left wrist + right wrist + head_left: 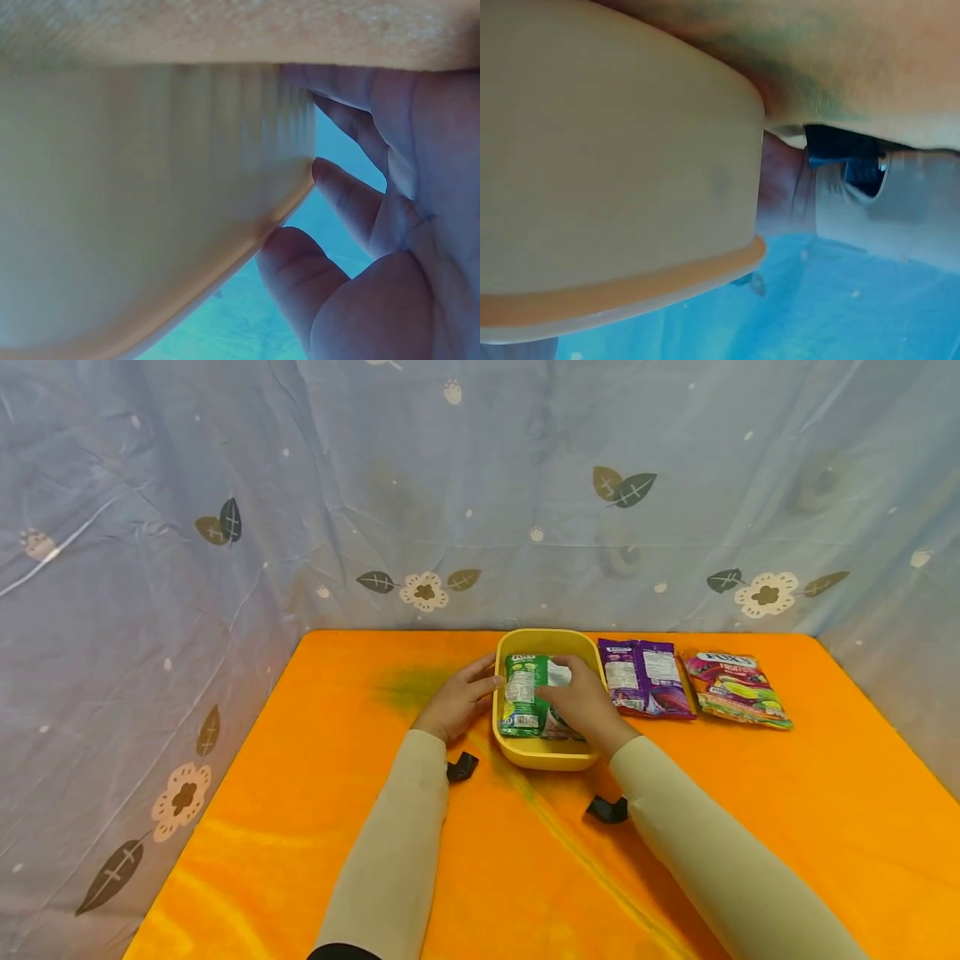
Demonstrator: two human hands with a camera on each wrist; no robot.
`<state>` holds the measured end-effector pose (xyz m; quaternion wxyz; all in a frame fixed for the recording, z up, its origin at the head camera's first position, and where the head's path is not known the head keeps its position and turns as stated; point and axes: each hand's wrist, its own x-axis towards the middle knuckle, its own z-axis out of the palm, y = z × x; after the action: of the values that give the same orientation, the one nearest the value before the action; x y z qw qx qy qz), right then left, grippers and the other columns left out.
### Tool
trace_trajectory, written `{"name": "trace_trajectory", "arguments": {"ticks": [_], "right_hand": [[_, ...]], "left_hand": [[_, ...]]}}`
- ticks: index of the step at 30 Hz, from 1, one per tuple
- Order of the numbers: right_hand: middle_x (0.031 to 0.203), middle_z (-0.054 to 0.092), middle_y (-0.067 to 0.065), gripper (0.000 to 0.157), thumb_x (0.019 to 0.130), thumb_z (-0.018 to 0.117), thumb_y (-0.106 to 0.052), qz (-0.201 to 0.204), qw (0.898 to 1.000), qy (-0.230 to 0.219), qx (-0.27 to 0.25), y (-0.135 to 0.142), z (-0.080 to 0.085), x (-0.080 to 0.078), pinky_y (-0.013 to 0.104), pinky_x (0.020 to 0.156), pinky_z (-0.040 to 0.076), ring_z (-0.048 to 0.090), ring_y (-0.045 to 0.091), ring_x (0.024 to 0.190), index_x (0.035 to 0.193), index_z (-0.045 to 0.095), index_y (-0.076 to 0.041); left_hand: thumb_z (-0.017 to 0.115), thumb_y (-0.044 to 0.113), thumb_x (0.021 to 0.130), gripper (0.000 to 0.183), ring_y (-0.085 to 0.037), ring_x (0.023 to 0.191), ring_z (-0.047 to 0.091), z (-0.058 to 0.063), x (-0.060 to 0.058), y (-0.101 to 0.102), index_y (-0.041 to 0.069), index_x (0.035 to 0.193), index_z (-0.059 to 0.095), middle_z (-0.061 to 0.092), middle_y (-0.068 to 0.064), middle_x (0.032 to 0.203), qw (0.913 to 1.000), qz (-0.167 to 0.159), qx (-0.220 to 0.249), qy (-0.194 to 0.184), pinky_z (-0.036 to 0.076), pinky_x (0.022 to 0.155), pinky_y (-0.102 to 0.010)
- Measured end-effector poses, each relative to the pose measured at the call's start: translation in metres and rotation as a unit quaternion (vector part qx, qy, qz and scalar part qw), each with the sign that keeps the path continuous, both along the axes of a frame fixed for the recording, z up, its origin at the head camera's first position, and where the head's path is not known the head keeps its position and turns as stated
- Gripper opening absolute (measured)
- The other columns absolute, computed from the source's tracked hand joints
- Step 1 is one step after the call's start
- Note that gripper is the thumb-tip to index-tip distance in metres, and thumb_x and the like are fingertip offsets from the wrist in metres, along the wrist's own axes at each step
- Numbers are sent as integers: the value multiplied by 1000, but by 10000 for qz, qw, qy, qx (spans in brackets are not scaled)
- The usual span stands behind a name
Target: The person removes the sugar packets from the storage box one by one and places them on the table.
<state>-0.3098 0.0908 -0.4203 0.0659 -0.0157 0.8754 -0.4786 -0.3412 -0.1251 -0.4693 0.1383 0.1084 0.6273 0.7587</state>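
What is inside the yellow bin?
A green packet, its right side partly covered by the right hand; whatever lies beneath the packet cannot be seen.

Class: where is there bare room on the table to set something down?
Orange cloth lies bare from the left sleeve to the left curtain, between the sleeves, and between the right sleeve and the fruit packet. It is crowded at the yellow tub: left hand against it, right hand over a green packet inside, purple packet close on its right.

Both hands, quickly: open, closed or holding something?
Left hand: open, touching the yellow box.
Right hand: over the green packet; whether its grip is closed cannot be told.
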Motion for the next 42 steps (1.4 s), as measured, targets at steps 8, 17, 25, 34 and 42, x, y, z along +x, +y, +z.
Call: {"name": "trace_trajectory", "arguments": {"ticks": [8, 17, 25, 34, 42], "right_hand": [[148, 34, 6, 61, 90, 68, -29, -66, 9960, -498, -733, 2, 0, -4, 55, 103, 33, 42, 32, 123, 144, 40, -22], [142, 39, 4, 63, 86, 72, -28, 120, 9940, -763, -777, 2, 0, -7, 53, 101, 37, 45, 30, 118, 142, 43, -27], [139, 39, 2, 64, 85, 74, -26, 402, 9910, -929, -880, 3, -1, -7, 48, 100, 40, 45, 29, 115, 141, 44, -34], [140, 40, 2, 57, 86, 73, -19, 800, 9902, -821, -800, 5, -2, -9, 52, 102, 35, 42, 29, 121, 137, 50, -33], [137, 43, 1, 50, 89, 69, -12, 836, 9908, -640, -848, 4, -3, -9, 50, 102, 36, 45, 27, 116, 133, 54, -30]], "left_hand": [[59, 19, 97, 54, -20, 120, 52, 1, 0, -1, 22, 147, 40, 43, -7, 144, 10000, 32, -73, -51, 45, 96, -36], [60, 19, 96, 54, -20, 120, 52, 2, 1, -1, 22, 147, 42, 44, -6, 143, 10000, 46, -33, -45, 45, 96, -35], [59, 17, 97, 54, -20, 119, 53, 3, 0, -1, 23, 148, 40, 45, -5, 142, 10000, 13, -24, -92, 46, 95, -35], [59, 16, 96, 57, -22, 120, 53, 4, 0, -2, 21, 149, 38, 44, -6, 143, 9999, 23, -12, -106, 45, 96, -36], [59, 16, 96, 58, -21, 119, 54, 4, 0, -1, 21, 149, 37, 43, -5, 145, 9999, -16, 37, -141, 45, 96, -36]]}}
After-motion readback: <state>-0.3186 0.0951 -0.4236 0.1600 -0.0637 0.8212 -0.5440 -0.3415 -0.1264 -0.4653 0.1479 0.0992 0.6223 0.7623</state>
